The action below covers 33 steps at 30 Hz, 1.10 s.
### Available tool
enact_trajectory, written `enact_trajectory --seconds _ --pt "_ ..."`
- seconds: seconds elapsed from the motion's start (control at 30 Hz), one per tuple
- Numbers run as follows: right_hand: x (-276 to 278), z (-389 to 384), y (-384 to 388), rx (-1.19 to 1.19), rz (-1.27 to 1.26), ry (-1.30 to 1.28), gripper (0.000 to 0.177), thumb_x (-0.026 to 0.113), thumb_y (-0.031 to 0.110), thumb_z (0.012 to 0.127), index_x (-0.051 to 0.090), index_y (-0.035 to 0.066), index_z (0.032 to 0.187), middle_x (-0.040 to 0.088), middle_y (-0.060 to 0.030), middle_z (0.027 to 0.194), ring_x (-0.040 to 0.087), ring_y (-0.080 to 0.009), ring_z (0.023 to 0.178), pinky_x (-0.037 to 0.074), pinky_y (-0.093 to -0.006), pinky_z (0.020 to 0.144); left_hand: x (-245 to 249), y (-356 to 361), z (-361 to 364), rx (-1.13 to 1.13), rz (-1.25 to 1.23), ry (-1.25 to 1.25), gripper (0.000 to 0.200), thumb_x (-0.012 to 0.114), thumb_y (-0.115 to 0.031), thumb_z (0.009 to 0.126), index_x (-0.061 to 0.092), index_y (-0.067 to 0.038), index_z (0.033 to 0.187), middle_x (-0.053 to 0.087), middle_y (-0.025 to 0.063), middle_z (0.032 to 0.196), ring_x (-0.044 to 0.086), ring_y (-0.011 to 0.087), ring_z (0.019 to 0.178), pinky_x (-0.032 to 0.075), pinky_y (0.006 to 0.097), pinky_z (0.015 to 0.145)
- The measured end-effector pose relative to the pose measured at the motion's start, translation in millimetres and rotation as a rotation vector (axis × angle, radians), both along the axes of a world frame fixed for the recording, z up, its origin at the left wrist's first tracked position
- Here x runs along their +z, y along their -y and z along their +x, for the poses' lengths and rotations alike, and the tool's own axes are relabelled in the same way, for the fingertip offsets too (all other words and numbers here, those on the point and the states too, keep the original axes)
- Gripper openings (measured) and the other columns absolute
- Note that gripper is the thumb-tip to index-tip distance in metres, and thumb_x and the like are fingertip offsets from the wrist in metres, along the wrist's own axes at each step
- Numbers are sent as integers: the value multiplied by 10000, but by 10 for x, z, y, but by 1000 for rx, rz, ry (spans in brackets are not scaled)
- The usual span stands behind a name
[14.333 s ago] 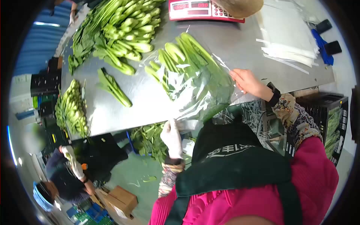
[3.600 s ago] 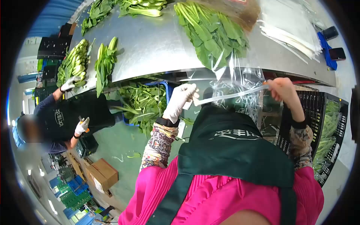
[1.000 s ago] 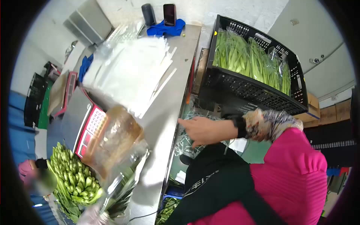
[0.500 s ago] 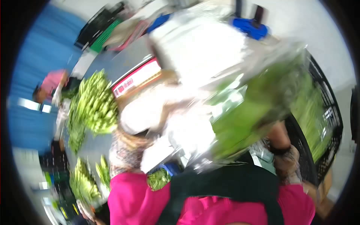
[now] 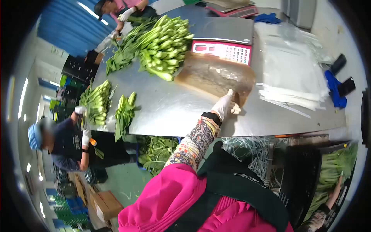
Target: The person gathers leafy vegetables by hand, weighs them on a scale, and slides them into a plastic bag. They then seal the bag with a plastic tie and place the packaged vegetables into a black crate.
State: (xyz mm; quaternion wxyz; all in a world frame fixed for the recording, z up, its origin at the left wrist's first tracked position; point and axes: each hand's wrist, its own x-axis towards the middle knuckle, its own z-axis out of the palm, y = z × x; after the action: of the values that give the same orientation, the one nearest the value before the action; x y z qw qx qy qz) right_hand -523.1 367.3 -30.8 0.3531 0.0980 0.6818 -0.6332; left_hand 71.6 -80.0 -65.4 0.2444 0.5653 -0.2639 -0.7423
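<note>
My left hand (image 5: 227, 105), in a white glove, reaches forward over the steel table. Its fingers are spread apart at the near rim of a shallow brown tray (image 5: 214, 73). My right hand (image 5: 335, 192) is far to the right, over a black crate (image 5: 295, 193) filled with long leafy greens (image 5: 333, 166). It lies against these greens, its fingers too small and distorted to make out. Just behind the tray stands a scale (image 5: 222, 51) with a red and white keypad. Clear plastic bags (image 5: 290, 73) lie stacked right of the tray.
A big pile of green stalks (image 5: 164, 46) lies left of the scale, with smaller bunches (image 5: 125, 112) nearer. A blue cloth (image 5: 335, 89) is at the right edge. One person (image 5: 63, 145) stands at the left, another (image 5: 127, 11) at the back. Greens fill a bin (image 5: 156, 152) below.
The clear bag of greens before me has left that spot. My left hand has come down at the tray; my right hand has moved over the crate. My view has turned and cleared of blur.
</note>
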Motion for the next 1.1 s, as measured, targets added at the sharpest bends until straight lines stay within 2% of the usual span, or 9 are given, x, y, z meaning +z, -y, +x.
enact_trajectory --seconds 0.1,0.23,0.33,0.53,0.6,0.73,0.83,1.03,1.1 --pt "42 182 293 105 812 -1584 458 448 328 971 478 -12 1276 515 -190 1269 489 -295 1160 378 -320 975 -52 114 394 -274 -93 409 648 411 -529 927 611 81 843 612 182 566 593 241 469 492 315 468" --pt "505 2554 2007 746 196 -1486 318 531 152 924 526 -9 1198 546 -168 1231 516 -294 1135 396 -341 963 561 -50 783 -508 -146 392 636 534 -511 877 613 88 676 621 163 558 585 247 415 489 342 434" --pt "50 3905 3006 1010 -84 -1366 462 617 126 851 466 -12 1265 487 -184 1294 466 -313 1189 382 -377 978 677 151 1332 4 -546 681 506 618 -484 825 643 16 750 632 164 607 635 289 562 497 385 560" --pt "-453 4940 4654 935 -114 -1158 628 734 243 753 460 -58 1232 528 -253 1180 525 -352 1075 420 -381 910 798 1895 2448 617 -729 1325 1163 671 -614 696 125 154 1377 372 325 1336 450 403 1198 357 399 1024" --pt "-1039 4643 4820 893 -110 -1192 431 741 223 737 553 -19 1039 624 -129 842 586 -244 763 469 -345 697 1002 2401 2697 538 -372 985 1285 680 -692 627 68 147 1384 340 336 1345 413 399 1239 350 434 1028" --pt "158 4954 4472 948 -85 -699 166 671 128 808 549 35 872 554 -15 742 512 -89 709 434 -254 628 -174 3547 3344 -345 -184 874 1225 314 -919 620 158 -42 1462 219 190 1493 150 319 1396 53 461 1120" --pt "391 4182 4371 825 -263 -819 119 622 103 840 553 45 918 543 -9 809 507 -72 763 433 -239 668 -265 3117 3257 458 -133 385 703 751 -507 707 519 -92 1225 551 103 1227 527 312 1055 418 576 819" --pt "68 2979 5441 770 -361 -1583 314 584 181 896 533 -10 1140 588 -76 1063 547 -139 947 422 -270 860 -352 2433 3314 684 -704 -160 357 617 -58 808 528 32 1142 616 109 1014 617 245 877 534 388 760" --pt "114 3345 5897 673 -307 -811 395 575 226 902 511 -52 1176 581 -129 1130 544 -190 1024 401 -304 920 -302 2312 3396 641 -567 -273 378 601 -55 809 507 43 1161 610 125 1035 620 253 898 534 386 776"
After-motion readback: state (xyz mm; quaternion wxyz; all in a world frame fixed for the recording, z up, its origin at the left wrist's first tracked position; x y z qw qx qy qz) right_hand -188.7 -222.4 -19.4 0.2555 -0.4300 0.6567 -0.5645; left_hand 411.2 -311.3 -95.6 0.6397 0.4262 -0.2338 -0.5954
